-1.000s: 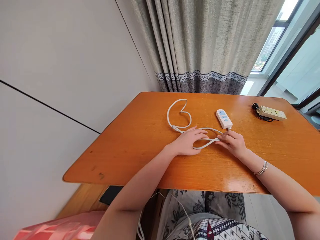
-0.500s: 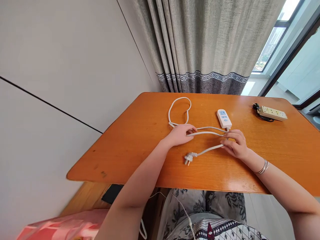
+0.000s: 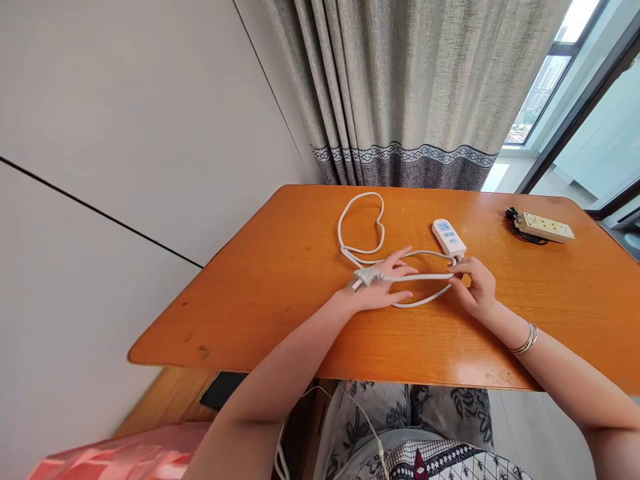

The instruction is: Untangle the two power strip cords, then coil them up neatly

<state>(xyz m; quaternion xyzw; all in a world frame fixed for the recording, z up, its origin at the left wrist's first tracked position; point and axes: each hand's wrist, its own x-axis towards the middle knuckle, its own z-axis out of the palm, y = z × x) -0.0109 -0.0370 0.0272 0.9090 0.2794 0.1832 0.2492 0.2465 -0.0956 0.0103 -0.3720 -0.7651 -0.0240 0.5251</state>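
A white power cord [image 3: 425, 277] runs in loops between my hands, with one more loop lying on the table to the far left. My right hand [image 3: 475, 285] pinches the cord close to the white power strip [image 3: 449, 238], which lies flat on the table. My left hand [image 3: 385, 285] has its fingers spread and reaches among the loops. Over the back of that hand lies the plug [image 3: 365, 278], its prongs pointing left toward me. Cord passes both above and beneath the left fingers.
A second, cream power strip [image 3: 546, 227] with a bundled black cord [image 3: 523, 230] rests at the table's right. The wooden table [image 3: 250, 293] meets a pale wall panel [image 3: 125, 133] on the left. Behind it hangs a grey curtain [image 3: 425, 87].
The plug has gone from the table's front to the top of my left hand. My left fingers have spread. The far loop has shifted a little, and the cord between my hands lies differently.
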